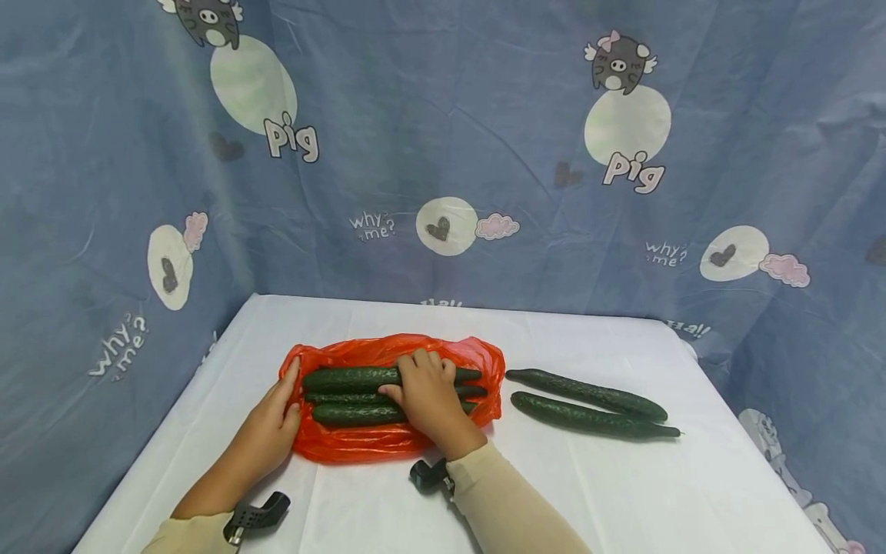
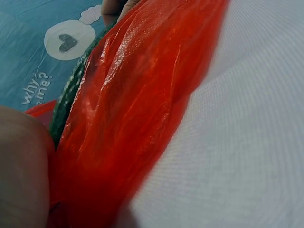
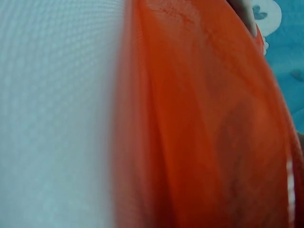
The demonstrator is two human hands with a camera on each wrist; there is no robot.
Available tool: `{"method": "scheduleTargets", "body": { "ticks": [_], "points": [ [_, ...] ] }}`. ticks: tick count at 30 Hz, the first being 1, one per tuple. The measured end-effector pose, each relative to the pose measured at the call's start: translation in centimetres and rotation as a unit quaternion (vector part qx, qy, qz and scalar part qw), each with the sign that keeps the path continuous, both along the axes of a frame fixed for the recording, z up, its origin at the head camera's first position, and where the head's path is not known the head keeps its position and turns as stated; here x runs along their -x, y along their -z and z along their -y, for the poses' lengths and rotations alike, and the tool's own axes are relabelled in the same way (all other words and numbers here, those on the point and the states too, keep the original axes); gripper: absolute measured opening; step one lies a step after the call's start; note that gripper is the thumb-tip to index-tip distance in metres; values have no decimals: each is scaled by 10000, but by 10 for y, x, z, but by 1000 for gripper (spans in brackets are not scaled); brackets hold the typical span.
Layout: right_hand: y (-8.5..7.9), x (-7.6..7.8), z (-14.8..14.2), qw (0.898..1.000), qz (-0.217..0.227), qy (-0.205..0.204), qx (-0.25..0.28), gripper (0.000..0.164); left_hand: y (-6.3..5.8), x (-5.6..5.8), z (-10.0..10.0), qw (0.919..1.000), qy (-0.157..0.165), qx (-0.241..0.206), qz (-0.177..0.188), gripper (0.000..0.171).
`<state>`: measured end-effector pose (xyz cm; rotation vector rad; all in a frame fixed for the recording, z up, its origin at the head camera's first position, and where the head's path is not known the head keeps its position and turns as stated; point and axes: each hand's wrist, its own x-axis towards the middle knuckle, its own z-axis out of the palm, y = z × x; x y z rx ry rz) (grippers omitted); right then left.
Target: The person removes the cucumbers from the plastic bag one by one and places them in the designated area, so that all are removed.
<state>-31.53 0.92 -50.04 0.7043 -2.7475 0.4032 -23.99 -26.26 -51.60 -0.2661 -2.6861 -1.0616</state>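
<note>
A red plastic bag (image 1: 360, 446) lies spread on the table with several dark green cucumbers (image 1: 349, 378) side by side in it. My right hand (image 1: 431, 388) reaches over them from the front and grips the farthest one around its middle, thumb on the left and fingers bent over the top. At the bag's left end my left hand (image 1: 270, 431) rests against the plastic near the cucumber tips, its fingers fairly straight and the thumb apart. In the left wrist view a cucumber (image 2: 71, 90) shows along the bag's upper edge. Red plastic (image 3: 204, 118) fills much of the right wrist view.
Two more cucumbers (image 1: 588, 394) lie on the white tablecloth (image 1: 623, 492) right of the bag. A blue printed curtain (image 1: 443, 154) hangs behind and beside the table. Each wrist carries a small black camera mount (image 1: 259, 514).
</note>
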Motion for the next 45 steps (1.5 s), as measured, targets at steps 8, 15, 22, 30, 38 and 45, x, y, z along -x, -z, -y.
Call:
{"method": "scheduleTargets", "body": {
  "ticks": [8, 15, 22, 30, 38, 45],
  "points": [
    [-6, -3, -1, 9998, -171, -29, 18, 47, -2, -1, 0, 10000, -13, 18, -14, 83],
    [-13, -7, -1, 9982, -593, -83, -101, 45, -2, 0, 1, 10000, -17, 8, 68, 84],
    [-23, -11, -5, 9975, -677, -70, -205, 46, 1, 1, 1, 10000, -37, 23, -14, 85],
    [-41, -12, -13, 9989, -437, -91, 154, 46, 2, 1, 2, 9999, -140, 75, 51, 84],
    [-55, -22, -13, 9980, -553, -151, 260, 46, 1, -1, 0, 9997, -167, 114, 118, 78],
    [-67, -27, -16, 9956, -929, -63, 66, 46, -1, 0, 1, 9992, -123, 122, 353, 77]
  ]
}}
